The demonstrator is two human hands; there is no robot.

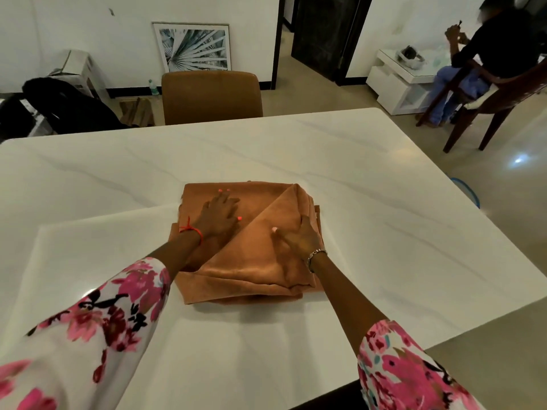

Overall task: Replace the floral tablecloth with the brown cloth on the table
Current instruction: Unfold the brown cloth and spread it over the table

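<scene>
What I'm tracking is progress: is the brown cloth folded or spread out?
Folded. The brown cloth lies as a layered bundle under the left hand and right hand, bare white table showing around it.

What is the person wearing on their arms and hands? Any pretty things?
The left sleeve and right sleeve are white with big pink and dark red flowers and bits of black. A red thread is tied round the wrist of the left hand. A silvery bracelet circles the wrist of the right hand. The fingernails are painted bright pink.
</scene>
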